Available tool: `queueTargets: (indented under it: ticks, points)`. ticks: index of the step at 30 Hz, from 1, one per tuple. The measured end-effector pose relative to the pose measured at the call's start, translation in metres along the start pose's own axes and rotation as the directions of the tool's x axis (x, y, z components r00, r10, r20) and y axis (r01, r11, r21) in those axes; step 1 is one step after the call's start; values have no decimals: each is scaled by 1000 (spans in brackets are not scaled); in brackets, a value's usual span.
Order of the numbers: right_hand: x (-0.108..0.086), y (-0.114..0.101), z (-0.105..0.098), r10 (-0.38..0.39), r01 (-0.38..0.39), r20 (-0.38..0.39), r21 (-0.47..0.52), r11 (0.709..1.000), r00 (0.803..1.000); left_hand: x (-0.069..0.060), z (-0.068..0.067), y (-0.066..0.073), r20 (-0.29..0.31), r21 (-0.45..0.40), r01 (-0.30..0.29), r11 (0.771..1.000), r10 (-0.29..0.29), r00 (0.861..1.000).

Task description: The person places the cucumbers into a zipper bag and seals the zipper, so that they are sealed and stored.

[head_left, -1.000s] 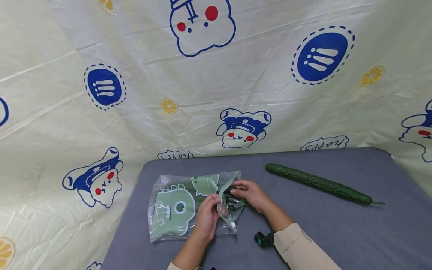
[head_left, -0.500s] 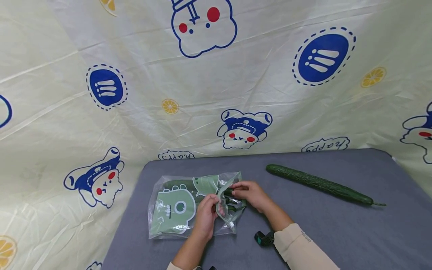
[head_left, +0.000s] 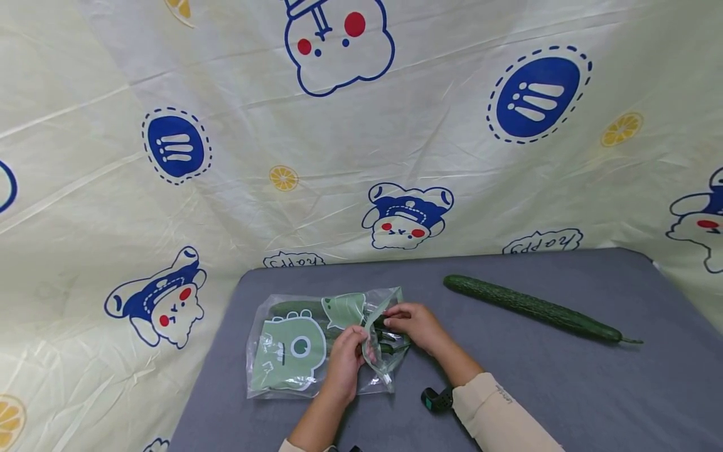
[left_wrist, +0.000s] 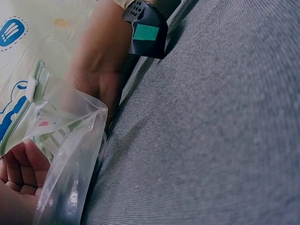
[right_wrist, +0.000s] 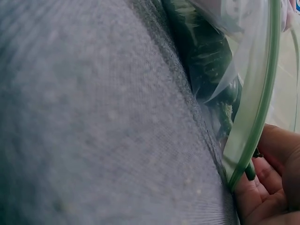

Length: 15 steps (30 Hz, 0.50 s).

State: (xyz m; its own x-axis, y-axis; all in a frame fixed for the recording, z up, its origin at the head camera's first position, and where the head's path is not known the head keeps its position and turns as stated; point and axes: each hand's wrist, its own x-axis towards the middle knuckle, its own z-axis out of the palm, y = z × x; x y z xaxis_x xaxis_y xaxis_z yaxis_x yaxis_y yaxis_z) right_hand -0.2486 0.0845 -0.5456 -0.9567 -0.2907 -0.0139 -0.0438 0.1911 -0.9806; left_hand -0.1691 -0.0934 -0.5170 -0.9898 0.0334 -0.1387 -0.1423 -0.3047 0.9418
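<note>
A clear zip bag point(head_left: 350, 376) with green cartoon prints lies on the table, its mouth facing right. Inside, dark green cucumbers point(right_wrist: 208, 56) show through the plastic, partly hidden by the prints. My left hand point(head_left: 344, 364) grips the bag's near edge at the mouth, fingers curled in the left wrist view. At the opening, my right hand point(head_left: 415, 323) holds the stem end of a cucumber between thumb and fingers. The stem tip point(right_wrist: 251, 171) shows beside the green zip strip point(right_wrist: 262, 103) in the right wrist view. Another cucumber point(head_left: 533, 306) lies outside the bag.
The grey cloth-covered table point(head_left: 542, 389) ends at a back edge before a patterned curtain point(head_left: 316, 220). A black wrist device point(head_left: 436, 400) sits at the right sleeve point(head_left: 499, 408).
Over the last second a cucumber inside the bag has become easier to see toward its closed left end. Both hands stay almost where they were at the mouth.
</note>
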Motion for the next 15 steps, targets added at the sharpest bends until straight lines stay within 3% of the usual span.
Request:
queueTargets:
  ticks: [6, 12, 15]
  points:
    - [-2, -5, 2, -3, -1, -30, -106, 994, 1000, -1, 2, -1, -9, 37, -12, 999, 13, 1000]
    - [-5, -10, 1, -66, 45, -50, -354, 934, 997, -1, 2, -2, -13, 96, -38, 995, 39, 999]
    - [-7, -12, -1, -82, 74, -8, -370, 926, 997, 0, 1, -2, -6, 116, -45, 992, 46, 999]
